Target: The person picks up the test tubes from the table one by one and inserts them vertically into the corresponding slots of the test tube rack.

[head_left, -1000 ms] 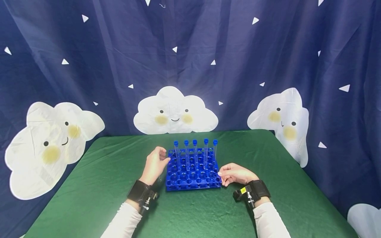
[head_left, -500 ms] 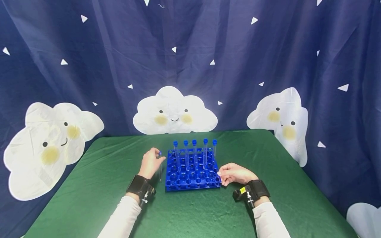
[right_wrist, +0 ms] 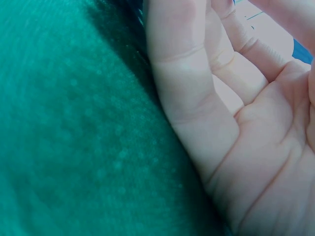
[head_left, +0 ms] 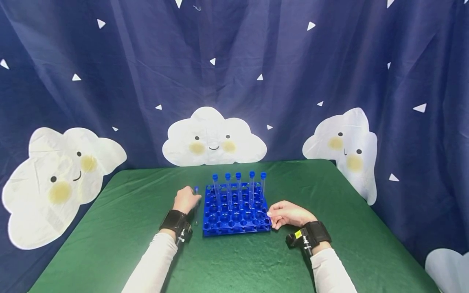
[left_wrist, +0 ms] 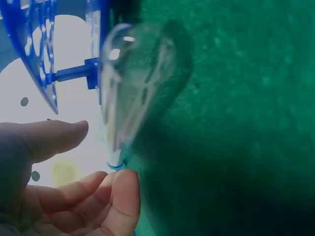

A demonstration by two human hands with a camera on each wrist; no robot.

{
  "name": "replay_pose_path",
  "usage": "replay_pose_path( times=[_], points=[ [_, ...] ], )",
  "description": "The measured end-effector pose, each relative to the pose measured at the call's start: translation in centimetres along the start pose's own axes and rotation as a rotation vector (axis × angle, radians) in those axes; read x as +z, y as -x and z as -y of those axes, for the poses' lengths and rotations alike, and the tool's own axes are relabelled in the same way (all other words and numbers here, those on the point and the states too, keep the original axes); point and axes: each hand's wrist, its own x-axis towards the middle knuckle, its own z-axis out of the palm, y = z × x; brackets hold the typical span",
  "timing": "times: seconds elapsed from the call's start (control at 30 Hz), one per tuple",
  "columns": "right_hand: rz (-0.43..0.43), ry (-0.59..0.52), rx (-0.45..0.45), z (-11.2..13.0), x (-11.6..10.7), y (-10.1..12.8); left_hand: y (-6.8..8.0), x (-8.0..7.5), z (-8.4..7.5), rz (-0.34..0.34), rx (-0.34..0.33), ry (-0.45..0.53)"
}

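Navy curtain [head_left: 110, 81] with cloud faces hangs behind; green-clothed bench [head_left: 329, 211] below.

Head view: blue rack [head_left: 236, 213] at bench centre, five blue-capped tubes [head_left: 238, 187] upright along its 12 o'clock row. Left hand [head_left: 185, 200] at the rack's 9 o'clock, grip closed on the top of a clear test tube [head_left: 196, 205] hanging upright just beside the rack. Right hand [head_left: 287, 213] at 3 o'clock, fingertips touching the rack's edge, fingers loosely bent.

Left wrist view: fingertips [left_wrist: 120, 196] pinch the tube [left_wrist: 130, 88] by its blue rim; rack [left_wrist: 34, 49] at 10 o'clock.

Right wrist view: palm [right_wrist: 256, 147] open, edge resting on cloth.
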Motion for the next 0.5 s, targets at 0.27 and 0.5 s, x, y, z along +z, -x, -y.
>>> replay_pose_path(
  times=[0.27,0.5],
  points=[
    [0.001,0.006,-0.006,0.0,0.0,0.0,-1.1,0.9,0.4,0.014,-0.015,-0.075],
    [0.004,-0.001,-0.004,0.0,0.0,0.0,-1.4,1.1,0.3,0.025,-0.030,-0.062]
  ],
)
